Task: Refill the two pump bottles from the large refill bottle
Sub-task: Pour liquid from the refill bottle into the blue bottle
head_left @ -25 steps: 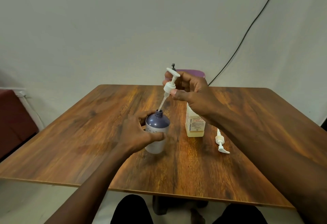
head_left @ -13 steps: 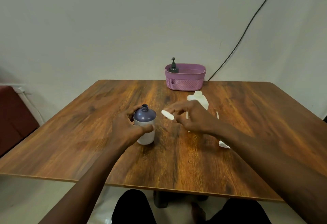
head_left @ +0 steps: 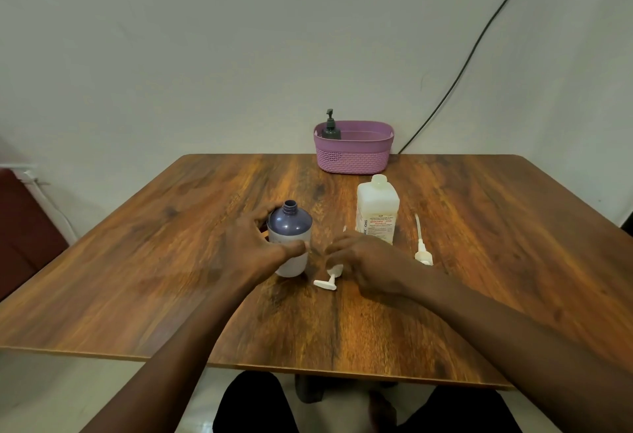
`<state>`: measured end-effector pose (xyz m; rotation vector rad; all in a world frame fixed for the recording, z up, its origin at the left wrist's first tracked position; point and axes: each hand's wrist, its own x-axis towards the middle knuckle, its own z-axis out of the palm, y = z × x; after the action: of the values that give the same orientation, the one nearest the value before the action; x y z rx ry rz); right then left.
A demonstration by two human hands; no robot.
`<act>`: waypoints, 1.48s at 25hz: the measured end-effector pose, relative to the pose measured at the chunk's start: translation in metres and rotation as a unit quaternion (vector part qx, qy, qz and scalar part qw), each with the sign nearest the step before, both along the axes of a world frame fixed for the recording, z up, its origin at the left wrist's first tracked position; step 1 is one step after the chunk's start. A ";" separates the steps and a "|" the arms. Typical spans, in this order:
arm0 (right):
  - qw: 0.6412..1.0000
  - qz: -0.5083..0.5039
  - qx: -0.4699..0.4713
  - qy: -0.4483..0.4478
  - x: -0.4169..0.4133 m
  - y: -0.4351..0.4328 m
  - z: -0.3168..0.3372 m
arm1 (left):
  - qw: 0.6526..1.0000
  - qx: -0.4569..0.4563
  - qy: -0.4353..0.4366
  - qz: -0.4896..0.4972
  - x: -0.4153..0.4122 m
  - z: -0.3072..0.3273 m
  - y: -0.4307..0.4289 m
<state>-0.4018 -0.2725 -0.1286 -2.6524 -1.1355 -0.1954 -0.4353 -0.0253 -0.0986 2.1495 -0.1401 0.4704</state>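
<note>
The pump bottle (head_left: 289,243), purple-topped with a pale lower body, stands upright on the near middle of the wooden table (head_left: 171,278), its neck open and its pump off. The left hand (head_left: 255,247) wraps around its left side, thumb across the front. Just to its right, the right hand (head_left: 368,263) is curled low over a white pump head (head_left: 327,278) lying on the wood; whether the fingers grip it or are letting go I cannot tell. A second white pump (head_left: 422,247) lies further right, beside the translucent square bottle (head_left: 377,211), which also stands uncapped. So the opening looks done and no pouring has begun; which vessel is the refill source I cannot say. At the far edge a purple basket (head_left: 354,155) holds a dark pump bottle (head_left: 331,126). Behind is a plain pale wall with a black cable (head_left: 479,38) running up it.
</note>
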 end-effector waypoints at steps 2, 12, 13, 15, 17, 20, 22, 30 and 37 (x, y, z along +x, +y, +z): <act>0.986 -0.024 0.132 -0.104 -0.003 -0.007 0.016 | 1.000 -0.002 -0.005 0.002 0.002 0.002 -0.005; 0.880 -0.267 0.358 0.164 0.040 -0.047 0.039 | 0.999 -0.003 -0.023 -0.033 0.018 0.014 -0.036; 0.881 -0.246 0.358 0.187 0.043 -0.050 0.035 | 0.999 0.003 -0.029 -0.034 0.018 0.014 -0.038; 0.883 -0.234 0.371 0.164 0.045 -0.052 0.029 | 0.999 0.006 -0.041 -0.036 0.019 0.014 -0.041; 0.891 -0.241 0.375 0.090 0.041 -0.048 0.028 | 0.998 0.003 -0.051 -0.036 0.021 0.012 -0.042; 0.907 -0.230 0.350 -0.040 0.032 -0.041 0.040 | 0.997 0.001 -0.063 -0.034 0.018 0.012 -0.044; 0.911 -0.211 0.339 -0.104 0.025 -0.040 0.053 | 0.997 0.002 -0.072 -0.034 0.016 0.015 -0.048; 0.938 -0.126 0.244 -0.213 0.013 -0.048 0.076 | 0.992 0.010 -0.114 -0.052 0.001 0.024 -0.065; 0.933 -0.115 0.176 -0.293 0.004 -0.050 0.087 | 0.991 0.022 -0.120 -0.056 -0.003 0.026 -0.067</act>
<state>-0.3982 -0.3228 -0.0420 -2.4421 -0.8116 -1.1809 -0.4380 -0.0918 -0.0727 2.1085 -0.4077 0.6641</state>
